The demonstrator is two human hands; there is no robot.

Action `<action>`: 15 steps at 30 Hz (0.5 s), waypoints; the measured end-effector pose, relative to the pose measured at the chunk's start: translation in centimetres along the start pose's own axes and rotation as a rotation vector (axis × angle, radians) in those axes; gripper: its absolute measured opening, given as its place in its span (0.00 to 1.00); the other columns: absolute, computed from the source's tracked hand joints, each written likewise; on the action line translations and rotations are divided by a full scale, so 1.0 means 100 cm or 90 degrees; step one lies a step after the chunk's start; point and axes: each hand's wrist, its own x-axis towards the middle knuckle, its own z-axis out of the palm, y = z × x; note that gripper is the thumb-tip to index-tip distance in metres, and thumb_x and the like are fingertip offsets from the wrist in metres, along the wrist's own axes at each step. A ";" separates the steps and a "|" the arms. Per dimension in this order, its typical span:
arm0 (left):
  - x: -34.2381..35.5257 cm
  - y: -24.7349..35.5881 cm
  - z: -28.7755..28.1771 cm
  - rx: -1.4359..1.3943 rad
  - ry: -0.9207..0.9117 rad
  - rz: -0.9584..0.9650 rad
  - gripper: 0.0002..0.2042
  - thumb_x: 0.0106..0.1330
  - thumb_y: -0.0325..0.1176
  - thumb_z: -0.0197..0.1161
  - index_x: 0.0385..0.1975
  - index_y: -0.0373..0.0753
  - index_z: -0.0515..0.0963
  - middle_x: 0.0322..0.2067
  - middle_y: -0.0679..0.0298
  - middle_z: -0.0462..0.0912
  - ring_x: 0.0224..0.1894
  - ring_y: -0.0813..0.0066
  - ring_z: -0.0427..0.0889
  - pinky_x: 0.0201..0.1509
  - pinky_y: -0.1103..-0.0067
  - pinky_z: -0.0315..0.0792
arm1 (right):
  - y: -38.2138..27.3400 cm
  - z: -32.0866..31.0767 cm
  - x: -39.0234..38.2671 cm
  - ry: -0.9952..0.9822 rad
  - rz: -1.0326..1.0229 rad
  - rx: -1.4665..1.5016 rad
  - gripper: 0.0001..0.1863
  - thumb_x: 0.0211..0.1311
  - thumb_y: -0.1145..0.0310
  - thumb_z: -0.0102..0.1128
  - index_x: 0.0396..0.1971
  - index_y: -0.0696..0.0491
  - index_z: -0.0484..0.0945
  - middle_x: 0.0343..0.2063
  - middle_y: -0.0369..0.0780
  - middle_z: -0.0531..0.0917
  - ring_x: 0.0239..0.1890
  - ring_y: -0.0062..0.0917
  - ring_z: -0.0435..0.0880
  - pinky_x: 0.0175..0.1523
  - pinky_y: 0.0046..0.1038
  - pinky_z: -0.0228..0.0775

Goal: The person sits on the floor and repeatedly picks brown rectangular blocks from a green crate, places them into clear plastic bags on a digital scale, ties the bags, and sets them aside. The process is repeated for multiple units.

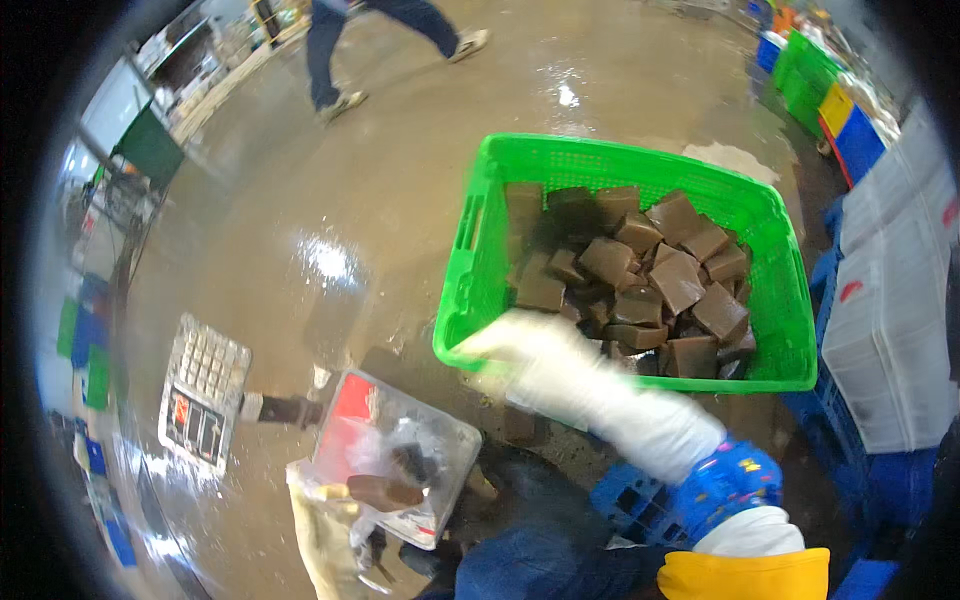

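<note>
My right hand [520, 345], in a whitish glove, passes over the near left corner of a green crate [640, 155]. It is smeared by motion, so its fingers and anything in them cannot be made out. Dark brown, wet-looking blocks [675, 280] are heaped inside the crate. At lower left, my gloved left hand [315, 525] grips the edge of a clear plastic bag [365, 515]. This bag lies on the pan [455, 440] of a scale, with a brown block [385, 492] showing in its mouth and a darker piece beyond.
The scale's keypad and display unit [205, 395] stands left of the pan on a wet brown floor. Blue pallets [640, 500] and white boxes [890, 340] are at the right. A person in dark trousers [405, 20] walks at the far side. Coloured crates [805, 80] line the far right.
</note>
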 end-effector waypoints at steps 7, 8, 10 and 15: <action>0.020 0.017 -0.034 0.088 0.074 0.069 0.19 0.72 0.47 0.53 0.56 0.42 0.69 0.37 0.59 0.80 0.32 0.72 0.78 0.39 0.76 0.74 | 0.263 -0.077 -0.095 -0.388 0.304 -0.641 0.18 0.39 0.67 0.66 0.36 0.55 0.80 0.38 0.49 0.82 0.45 0.43 0.81 0.50 0.39 0.74; 0.017 0.021 -0.036 0.073 0.061 0.076 0.21 0.71 0.45 0.54 0.58 0.41 0.66 0.39 0.58 0.79 0.34 0.71 0.79 0.39 0.77 0.75 | 0.277 -0.082 -0.096 -0.350 0.280 -0.621 0.16 0.40 0.67 0.63 0.33 0.55 0.81 0.36 0.50 0.82 0.44 0.44 0.81 0.50 0.40 0.74; 0.008 0.021 -0.057 0.053 0.071 0.075 0.24 0.71 0.42 0.55 0.62 0.39 0.62 0.39 0.57 0.80 0.33 0.71 0.82 0.35 0.80 0.77 | 0.265 -0.087 -0.087 -0.225 0.292 -0.598 0.18 0.38 0.68 0.62 0.35 0.54 0.83 0.34 0.49 0.84 0.40 0.45 0.82 0.49 0.40 0.74; -0.005 0.019 -0.077 0.118 0.114 0.066 0.24 0.71 0.45 0.54 0.60 0.37 0.66 0.35 0.59 0.81 0.30 0.73 0.80 0.34 0.81 0.75 | 0.127 -0.133 -0.053 0.330 0.147 -0.015 0.23 0.47 0.74 0.52 0.48 0.61 0.75 0.45 0.43 0.80 0.49 0.26 0.78 0.53 0.32 0.72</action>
